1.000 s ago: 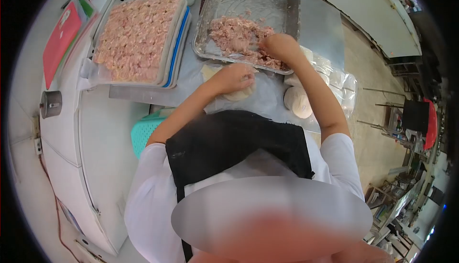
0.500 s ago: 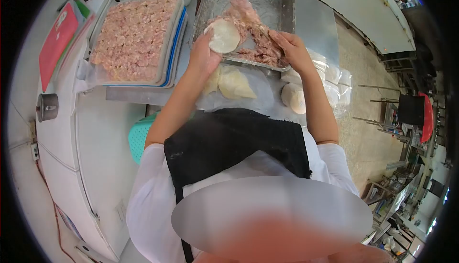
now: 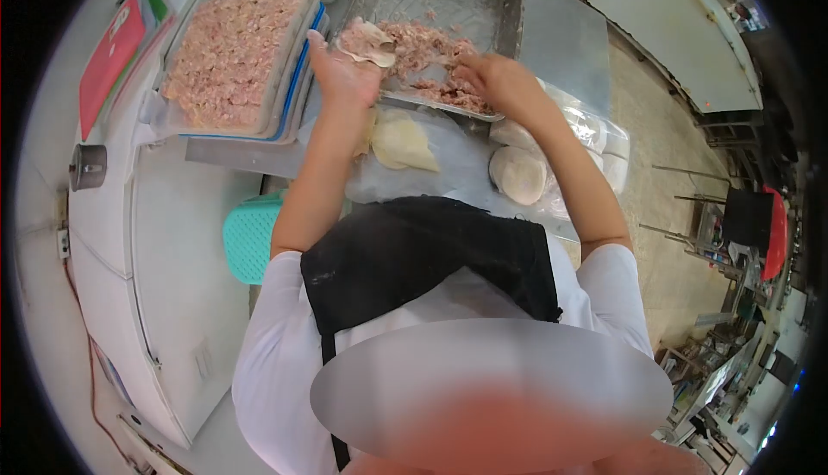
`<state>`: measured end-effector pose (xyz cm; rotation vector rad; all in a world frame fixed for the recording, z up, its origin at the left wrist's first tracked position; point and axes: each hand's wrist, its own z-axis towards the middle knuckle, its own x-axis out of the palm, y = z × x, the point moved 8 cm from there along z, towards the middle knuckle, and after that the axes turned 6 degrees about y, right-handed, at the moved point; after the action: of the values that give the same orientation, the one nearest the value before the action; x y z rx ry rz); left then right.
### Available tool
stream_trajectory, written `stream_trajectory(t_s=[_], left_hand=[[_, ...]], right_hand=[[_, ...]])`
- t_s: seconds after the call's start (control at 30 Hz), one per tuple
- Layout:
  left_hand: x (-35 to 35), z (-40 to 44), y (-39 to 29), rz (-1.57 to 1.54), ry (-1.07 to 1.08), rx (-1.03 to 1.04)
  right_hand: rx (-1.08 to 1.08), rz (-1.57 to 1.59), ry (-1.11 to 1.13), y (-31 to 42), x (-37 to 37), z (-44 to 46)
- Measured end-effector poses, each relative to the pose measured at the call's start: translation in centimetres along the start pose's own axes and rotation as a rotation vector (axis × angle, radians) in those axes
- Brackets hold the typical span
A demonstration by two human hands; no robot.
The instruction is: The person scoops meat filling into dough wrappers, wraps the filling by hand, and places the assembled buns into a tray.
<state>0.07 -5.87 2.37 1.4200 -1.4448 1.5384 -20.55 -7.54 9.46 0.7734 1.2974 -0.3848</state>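
My left hand (image 3: 348,80) holds a round dough wrapper (image 3: 379,58) on its palm and fingers, thumb out to the side. Pinkish minced meat lies on the wrapper, over the left edge of a metal tray (image 3: 509,9). More minced meat (image 3: 431,48) is spread in the near part of that tray. My right hand (image 3: 504,87) is closed above the meat at the tray's right side; whatever its fingers hold is hidden. Loose pale yellow wrappers (image 3: 404,143) lie on a plastic sheet between my arms. Beside my right forearm sits a stack of round wrappers (image 3: 520,175).
At the left stands a plastic container (image 3: 237,61) full of minced meat, on top of blue-edged ones. Plastic-packed wrappers (image 3: 595,134) lie at the right. A turquoise basket (image 3: 248,238) is below the table edge; a metal cup (image 3: 88,167) is far left.
Minced meat now sits on the wrapper, which looked bare before. My left hand has moved left and up. My right hand has shifted left, and the tall meat lump in the tray is gone.
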Motion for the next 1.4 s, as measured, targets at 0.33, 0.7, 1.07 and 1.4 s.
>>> stream_trajectory(t_s=[0.33,0.7,1.07,1.4], left_hand=[[-3.7,-2.7,-6.5,0.156,-0.068,0.309],[-6.2,-1.1,-3.7,0.159,-0.043,0.208],[0.3,-1.1,-1.8,0.164,-0.1,-0.044],[3.3,-1.9,-9.7,0.689,0.352,0.044]], right_hand=[[-0.032,-0.228,0.346,-4.3,10.3,6.7],[0.031,0.628,0.341,-3.4,6.4,4.5],[-0.211,0.082,-0.103,4.6,-0.6,1.6],[0.116,-0.208,0.345,-3.1,6.2,5.0]])
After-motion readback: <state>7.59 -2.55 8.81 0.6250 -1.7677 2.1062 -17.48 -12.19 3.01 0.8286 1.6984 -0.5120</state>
